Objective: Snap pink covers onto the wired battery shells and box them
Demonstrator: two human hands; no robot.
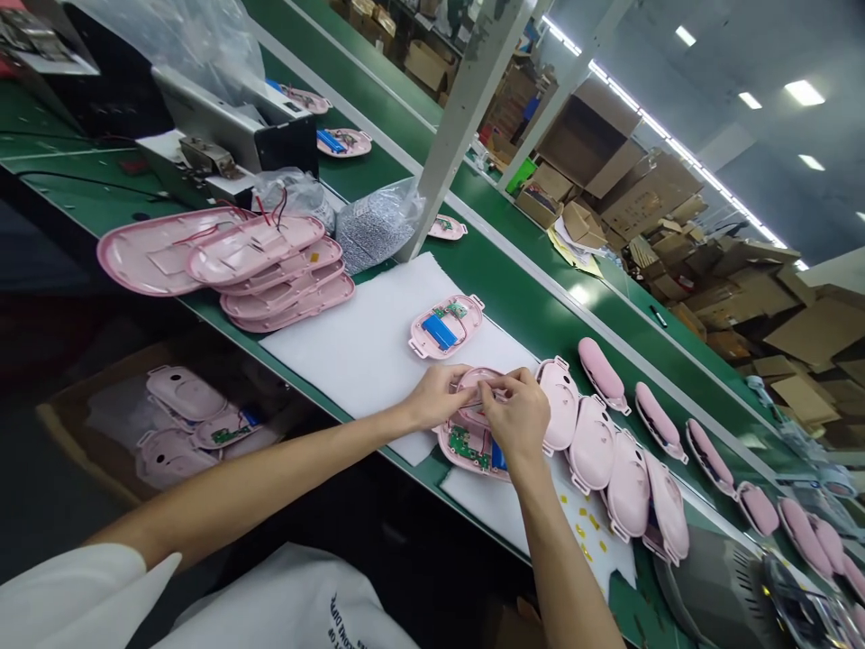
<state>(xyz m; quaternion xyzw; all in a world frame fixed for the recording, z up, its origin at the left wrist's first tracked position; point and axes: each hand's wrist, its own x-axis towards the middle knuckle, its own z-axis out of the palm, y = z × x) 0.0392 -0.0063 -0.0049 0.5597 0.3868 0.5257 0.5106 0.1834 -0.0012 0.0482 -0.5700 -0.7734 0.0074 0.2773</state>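
Both of my hands are together over the white foam sheet, at a pink plastic shell half. My left hand grips the shell's left edge, thumb on top. On the other side, my right hand has its fingers bent and pinched against the shell; whether a small part is between them is hidden. Just below lies an open pink housing with a green circuit board and a blue battery, partly covered by my right hand. Another open housing with a board, blue battery and wires rests beyond my hands.
Stacked pink shells with red wires stand at the left, beside a bag of small metal parts. To the right are several pink housings, yellow tape pieces and a grey machine. A white post rises behind.
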